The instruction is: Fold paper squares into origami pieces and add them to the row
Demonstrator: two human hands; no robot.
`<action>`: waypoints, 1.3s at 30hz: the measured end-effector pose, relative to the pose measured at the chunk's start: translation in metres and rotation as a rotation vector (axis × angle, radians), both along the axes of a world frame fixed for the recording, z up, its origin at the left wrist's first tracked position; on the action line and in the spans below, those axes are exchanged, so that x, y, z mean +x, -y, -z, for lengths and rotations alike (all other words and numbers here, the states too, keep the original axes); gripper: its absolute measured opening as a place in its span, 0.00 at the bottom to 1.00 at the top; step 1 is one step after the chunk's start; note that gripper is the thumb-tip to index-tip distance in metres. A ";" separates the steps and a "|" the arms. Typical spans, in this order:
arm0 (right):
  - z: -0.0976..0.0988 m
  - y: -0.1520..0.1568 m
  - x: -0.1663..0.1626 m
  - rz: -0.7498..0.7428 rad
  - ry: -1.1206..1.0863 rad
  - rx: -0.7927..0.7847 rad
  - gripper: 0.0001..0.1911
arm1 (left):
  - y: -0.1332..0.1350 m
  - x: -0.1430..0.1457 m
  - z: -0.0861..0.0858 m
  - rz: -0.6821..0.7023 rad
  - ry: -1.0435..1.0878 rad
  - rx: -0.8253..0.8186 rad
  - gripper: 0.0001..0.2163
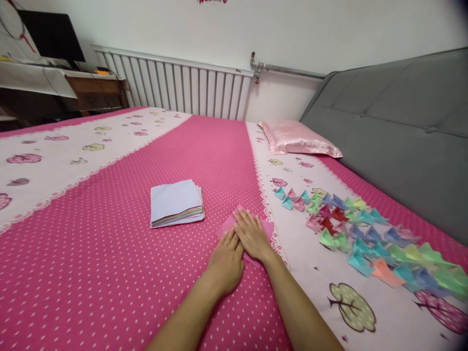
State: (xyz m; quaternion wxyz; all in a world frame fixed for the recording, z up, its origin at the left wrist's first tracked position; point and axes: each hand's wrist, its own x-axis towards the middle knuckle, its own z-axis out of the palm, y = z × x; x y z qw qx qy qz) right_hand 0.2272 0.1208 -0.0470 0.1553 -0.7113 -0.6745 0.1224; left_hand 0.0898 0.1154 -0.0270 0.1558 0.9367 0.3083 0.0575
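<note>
A sheet of pink paper (268, 229) lies flat on the dotted pink bedspread, mostly covered by both hands. My right hand (252, 236) presses on it palm down, fingers stretched forward. Against it rests my left hand (227, 258), also flat, its fingertips meeting the right hand's fingers over the paper. Whether the sheet has creases under the hands is hidden. To the left sits a stack of coloured square paper (174, 199) with a pale blue sheet on top. Several rows of small folded paper boats (365, 239) in many colours stand on the right.
A shiny pink pillow (298, 137) lies at the far right against the grey padded headboard (395, 107). Beyond the bed, a white radiator (175, 80) and a pipe (288, 69) run along the wall. A monitor (53, 36) stands on a desk (93, 87) at the far left.
</note>
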 end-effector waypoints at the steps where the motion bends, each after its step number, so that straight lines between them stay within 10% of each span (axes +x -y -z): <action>1: 0.000 0.000 0.000 0.012 0.007 0.000 0.29 | 0.000 0.000 -0.001 -0.001 -0.008 -0.004 0.26; 27: 0.002 0.002 0.023 0.395 0.154 -0.191 0.32 | 0.000 -0.003 -0.009 -0.024 -0.118 -0.050 0.27; 39: 0.001 0.004 0.024 0.449 0.136 -0.089 0.32 | -0.004 -0.012 -0.016 -0.257 -0.272 -0.070 0.31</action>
